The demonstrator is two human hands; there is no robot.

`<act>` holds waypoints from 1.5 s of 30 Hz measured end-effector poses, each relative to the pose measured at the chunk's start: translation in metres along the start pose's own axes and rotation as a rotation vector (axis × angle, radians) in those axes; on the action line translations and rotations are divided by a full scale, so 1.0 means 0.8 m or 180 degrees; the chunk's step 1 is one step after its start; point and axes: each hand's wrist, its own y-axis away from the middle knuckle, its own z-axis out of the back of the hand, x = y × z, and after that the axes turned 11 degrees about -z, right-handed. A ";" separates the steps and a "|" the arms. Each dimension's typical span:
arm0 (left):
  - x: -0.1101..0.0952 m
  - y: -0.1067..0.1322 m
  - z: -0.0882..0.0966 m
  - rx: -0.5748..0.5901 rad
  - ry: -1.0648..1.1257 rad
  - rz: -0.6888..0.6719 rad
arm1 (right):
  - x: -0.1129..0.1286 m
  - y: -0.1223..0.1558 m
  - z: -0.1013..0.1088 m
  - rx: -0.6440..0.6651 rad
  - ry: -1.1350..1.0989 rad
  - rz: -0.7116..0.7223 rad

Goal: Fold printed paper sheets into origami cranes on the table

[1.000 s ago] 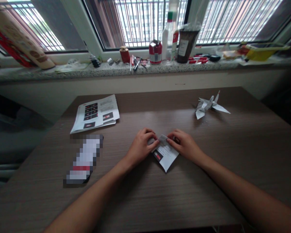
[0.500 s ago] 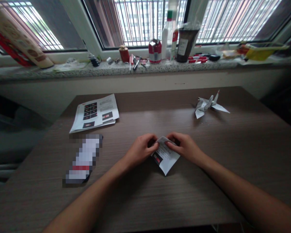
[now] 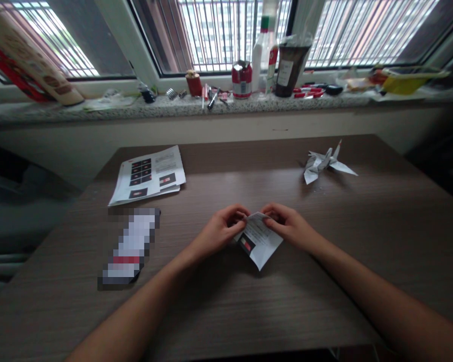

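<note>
Between my two hands is a folded sheet of printed paper (image 3: 261, 246), diamond-shaped, with one corner pointing toward me and a dark picture with red on its left part. My left hand (image 3: 228, 226) pinches its upper left edge, thumb on top and fingers curled behind. On the upper right edge, my right hand (image 3: 283, 223) has the same kind of pinch. The fingertips behind the paper are partly hidden. Farther back on the right stands a folded paper crane (image 3: 324, 163) made of similar printed paper.
A stack of printed sheets (image 3: 149, 173) lies at the back left of the brown table (image 3: 226, 311). In front of it is a phone (image 3: 130, 246), its screen blurred. Along the windowsill (image 3: 173, 108) stand a red can (image 3: 241, 80), a bottle (image 3: 259, 60), a dark drink cup (image 3: 289, 68) and small clutter.
The folded paper has shifted slightly to the right and its near corner has risen a little. My right hand has moved slightly right. Both hands keep their pinch.
</note>
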 end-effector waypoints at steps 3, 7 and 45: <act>0.001 0.000 0.000 0.0020 0.0021 0.0006 | 0.000 -0.001 0.001 -0.0009 0.0019 0.0024; -0.003 0.000 -0.002 -0.0041 0.0030 -0.0003 | 0.000 -0.001 0.002 -0.0014 0.0068 0.0085; -0.011 0.006 -0.010 0.0052 0.0184 -0.0147 | 0.010 0.006 -0.001 0.0354 0.0031 -0.0379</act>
